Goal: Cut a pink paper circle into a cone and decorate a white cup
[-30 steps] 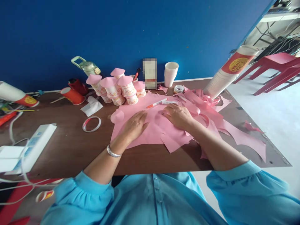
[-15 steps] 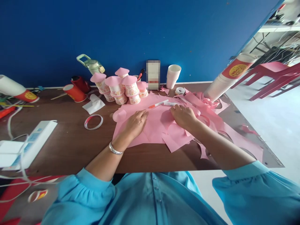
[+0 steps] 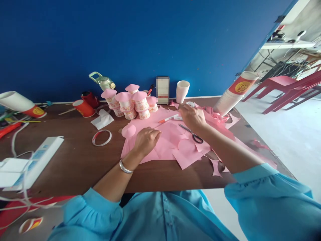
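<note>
My left hand (image 3: pixel 147 141) is closed with curled fingers low over pink paper (image 3: pixel 163 152); whatever it may hold is hidden. My right hand (image 3: pixel 192 117) is raised a little over the paper's back right part, fingers bent inward, their contents out of sight. Between the hands lies a white pen with an orange end (image 3: pixel 168 118). A white tube-like item (image 3: pixel 178 118) shows partly beside my right hand. Scissors with black handles (image 3: pixel 197 138) rest on the paper below my right wrist. Pink paper circles (image 3: pixel 187 146) and a pink cone (image 3: pixel 128 131) lie around.
Paper-cup towers with pink cone roofs (image 3: pixel 124 103) stand at the back. A tape ring (image 3: pixel 101 137), crumpled tissue (image 3: pixel 102 119) and red cup (image 3: pixel 84 108) are leftward. White cups (image 3: pixel 182 91) and a slanting cup stack (image 3: pixel 234 93) stand right. A power strip (image 3: pixel 41 160) lies far left.
My right hand has lifted and moved back from the paper, and the scissors now show below it. My left hand has stayed near the same spot, its fingers more curled. The view has tilted slightly.
</note>
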